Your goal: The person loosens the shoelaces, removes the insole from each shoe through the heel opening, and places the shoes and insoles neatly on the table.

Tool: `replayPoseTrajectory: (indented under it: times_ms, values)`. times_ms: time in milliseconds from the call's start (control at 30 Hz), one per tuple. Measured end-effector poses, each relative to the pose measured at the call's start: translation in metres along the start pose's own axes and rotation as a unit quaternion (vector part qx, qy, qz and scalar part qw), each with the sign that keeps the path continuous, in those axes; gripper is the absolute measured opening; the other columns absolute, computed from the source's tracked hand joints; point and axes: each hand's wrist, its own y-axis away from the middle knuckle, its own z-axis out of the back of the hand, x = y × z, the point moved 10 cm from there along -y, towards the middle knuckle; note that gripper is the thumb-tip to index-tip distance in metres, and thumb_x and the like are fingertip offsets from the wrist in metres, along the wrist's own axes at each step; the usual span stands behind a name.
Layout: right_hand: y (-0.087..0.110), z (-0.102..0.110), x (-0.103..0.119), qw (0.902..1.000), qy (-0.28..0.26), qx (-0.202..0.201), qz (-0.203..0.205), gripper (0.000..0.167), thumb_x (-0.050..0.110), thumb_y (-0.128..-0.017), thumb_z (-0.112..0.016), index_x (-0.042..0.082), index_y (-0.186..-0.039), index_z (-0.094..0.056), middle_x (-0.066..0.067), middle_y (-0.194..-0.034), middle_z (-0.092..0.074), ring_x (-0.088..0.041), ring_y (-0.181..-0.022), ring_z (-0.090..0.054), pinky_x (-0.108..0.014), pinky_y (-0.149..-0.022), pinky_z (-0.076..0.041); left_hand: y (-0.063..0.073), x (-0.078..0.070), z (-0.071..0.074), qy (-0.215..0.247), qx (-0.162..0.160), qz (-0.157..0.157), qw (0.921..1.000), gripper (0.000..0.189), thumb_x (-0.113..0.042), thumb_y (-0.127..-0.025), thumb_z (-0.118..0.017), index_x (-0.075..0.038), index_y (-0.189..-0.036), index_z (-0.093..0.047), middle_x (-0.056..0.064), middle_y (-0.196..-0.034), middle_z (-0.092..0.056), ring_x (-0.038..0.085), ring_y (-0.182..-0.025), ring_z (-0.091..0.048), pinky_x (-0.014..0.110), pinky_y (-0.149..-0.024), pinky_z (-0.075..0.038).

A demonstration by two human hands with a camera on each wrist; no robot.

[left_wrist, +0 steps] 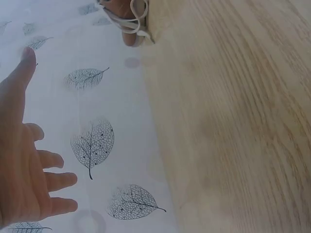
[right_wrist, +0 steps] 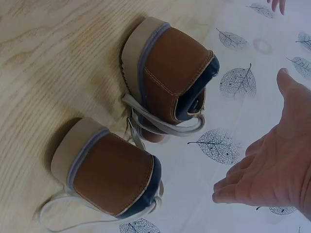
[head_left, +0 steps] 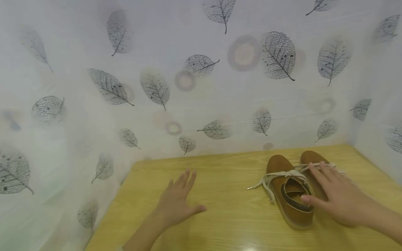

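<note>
A pair of brown shoes stands on the right of the wooden table, toes toward the far edge. The left shoe [head_left: 299,217] has a dark collar and pale laces [head_left: 268,179], one lace end trailing onto the table. My right hand [head_left: 342,200] is held with spread fingers above the right shoe [head_left: 311,157] and hides much of it. In the right wrist view that hand [right_wrist: 277,170] shows apart from both shoes, gripping nothing. My left hand [head_left: 177,200] hovers over the table left of the shoes, fingers extended, thumb out and palm bare in the left wrist view.
The light wooden table [head_left: 220,188] has a far edge running along a whitish curtain [head_left: 201,97] printed with dark skeleton leaves. The same leaf-printed sheet hangs down at the left and right sides.
</note>
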Motion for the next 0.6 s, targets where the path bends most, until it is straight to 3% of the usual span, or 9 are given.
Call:
replayPoseTrajectory:
  times_ms: [267,367,500,600]
  values:
    - [-0.004,0.008,-0.007,0.9971,-0.076,0.007,0.003,0.094,0.039,-0.089,-0.062,0.000,-0.150,-0.003,-0.045,-0.144,-0.004,-0.067,-0.126,-0.007,-0.075,-0.101,-0.001,0.001,0.003,-0.001,0.021,0.014,0.016,0.9995,0.098,-0.072,-0.079,-0.052,-0.015,-0.152,-0.018,0.012,-0.155,-0.022,0.038,-0.134,-0.036,0.050,-0.109,-0.034]
    - [-0.004,0.006,-0.009,0.9951,-0.095,0.024,-0.003,0.094,0.039,-0.090,-0.061,0.004,-0.151,0.002,-0.043,-0.146,0.000,-0.063,-0.130,-0.001,-0.074,-0.102,0.004,0.000,0.006,-0.003,0.039,0.016,0.025,0.9988,0.097,-0.072,-0.079,-0.051,-0.017,-0.152,-0.018,0.010,-0.155,-0.023,0.038,-0.133,-0.037,0.050,-0.109,-0.034]
    - [-0.005,0.005,-0.010,0.9915,-0.126,0.032,0.006,0.090,0.034,-0.092,-0.060,0.003,-0.151,0.001,-0.042,-0.147,-0.003,-0.062,-0.132,0.002,-0.072,-0.103,0.008,-0.002,0.011,-0.005,0.079,0.019,0.042,0.9958,0.096,-0.074,-0.078,-0.051,-0.022,-0.152,-0.018,0.005,-0.155,-0.022,0.036,-0.133,-0.039,0.055,-0.097,-0.045]
    - [-0.007,0.006,-0.011,0.9889,-0.145,0.033,0.009,0.087,0.031,-0.093,-0.059,0.000,-0.150,-0.002,-0.040,-0.147,-0.008,-0.063,-0.130,-0.006,-0.077,-0.100,-0.003,-0.002,0.013,-0.004,0.106,0.016,0.053,0.9928,0.096,-0.074,-0.077,-0.052,-0.024,-0.152,-0.018,0.000,-0.154,-0.023,0.031,-0.133,-0.040,0.055,-0.090,-0.050]
